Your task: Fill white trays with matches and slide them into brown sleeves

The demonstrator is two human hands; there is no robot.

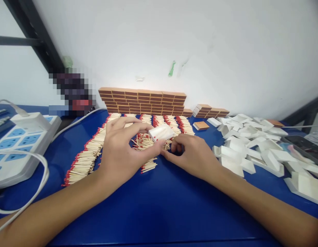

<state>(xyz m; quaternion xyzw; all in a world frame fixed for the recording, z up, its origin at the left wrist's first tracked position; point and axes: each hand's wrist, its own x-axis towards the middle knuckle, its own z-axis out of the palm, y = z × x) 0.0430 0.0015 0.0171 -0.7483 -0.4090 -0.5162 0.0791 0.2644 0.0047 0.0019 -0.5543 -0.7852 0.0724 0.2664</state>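
My left hand [120,147] grips a small white matchbox tray [162,131] between thumb and fingers, tilted above the table. A few red-tipped matches show inside the tray. Just right of it, my right hand [195,154] is curled low, thumb and fingers drawn together at the edge of a loose pile of matches [142,142]; what its fingertips hold, if anything, is hidden. Long rows of matches [83,161] run along the left and behind both hands, partly covered by the left one.
Against the wall stands a stacked row of brown matchboxes [146,103], with a smaller stack [212,111] and a single matchbox [201,126] to its right. White trays [262,144] lie heaped at right beside a phone [307,147]. A power strip [27,147] with cables occupies the left.
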